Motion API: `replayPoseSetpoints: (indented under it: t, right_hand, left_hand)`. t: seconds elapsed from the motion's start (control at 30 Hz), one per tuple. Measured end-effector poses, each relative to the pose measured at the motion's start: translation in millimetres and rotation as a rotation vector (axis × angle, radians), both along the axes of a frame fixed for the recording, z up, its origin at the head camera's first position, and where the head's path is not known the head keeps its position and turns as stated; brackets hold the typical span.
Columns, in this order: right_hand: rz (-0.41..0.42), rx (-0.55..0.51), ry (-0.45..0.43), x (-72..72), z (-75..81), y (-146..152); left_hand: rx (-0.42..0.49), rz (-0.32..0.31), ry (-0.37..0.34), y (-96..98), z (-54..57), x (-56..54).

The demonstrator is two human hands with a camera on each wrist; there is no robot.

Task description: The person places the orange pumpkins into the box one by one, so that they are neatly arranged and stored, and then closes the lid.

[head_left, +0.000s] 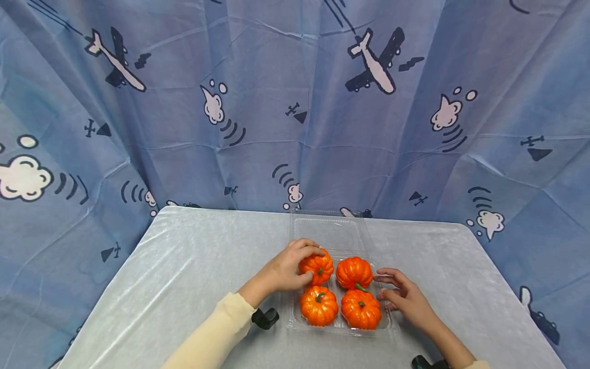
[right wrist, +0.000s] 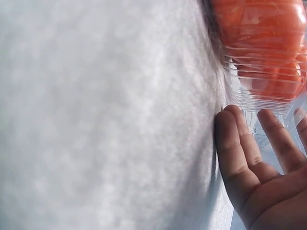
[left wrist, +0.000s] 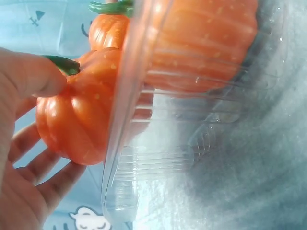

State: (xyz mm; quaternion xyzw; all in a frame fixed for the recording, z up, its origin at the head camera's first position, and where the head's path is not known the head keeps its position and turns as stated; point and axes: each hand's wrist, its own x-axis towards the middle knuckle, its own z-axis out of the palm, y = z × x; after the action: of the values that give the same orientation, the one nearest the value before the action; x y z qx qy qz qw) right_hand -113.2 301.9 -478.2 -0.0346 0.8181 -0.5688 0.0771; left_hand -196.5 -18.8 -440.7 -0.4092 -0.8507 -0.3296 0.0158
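Note:
My left hand [head_left: 290,267] holds a small orange toy pumpkin [head_left: 320,267] with a green stem, at the back left of a clear plastic clamshell box [head_left: 295,322]. In the left wrist view the thumb lies across the top of that pumpkin [left wrist: 86,122], and the fingers spread round its far side, partly hidden. More pumpkins stand in the box: one at the back right [head_left: 354,272], one at the front left [head_left: 318,306] and one at the front right [head_left: 361,309]. At the box's right side is my right hand [head_left: 406,297], its fingers extended near the ribbed wall [right wrist: 256,91], holding nothing.
The box's clear lid [head_left: 329,233] is folded back towards the table's far edge. Under it all is a table with a pale grey cloth [head_left: 221,241]. A blue curtain [head_left: 267,128] printed with airplanes hangs behind. Black straps [head_left: 265,319] show at both wrists.

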Motion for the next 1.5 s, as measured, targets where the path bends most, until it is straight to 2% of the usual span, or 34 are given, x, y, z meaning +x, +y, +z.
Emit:
replayPoseSetpoints:
  t: [0.6,1.13,1.5]
  right_hand:
    - [0.000,0.000,-0.005,-0.5,-0.9,0.1]
    - [0.012,-0.004,0.010,-0.4,-1.3,0.1]
    - [0.016,-0.008,0.026,-1.2,-3.6,1.0]
  left_hand:
    - [0.057,-0.012,0.008,0.0,-4.6,-3.2]
    - [0.017,-0.016,-0.011,2.1,-5.4,-4.5]
    - [0.007,-0.039,0.025,3.0,-7.3,-5.8]
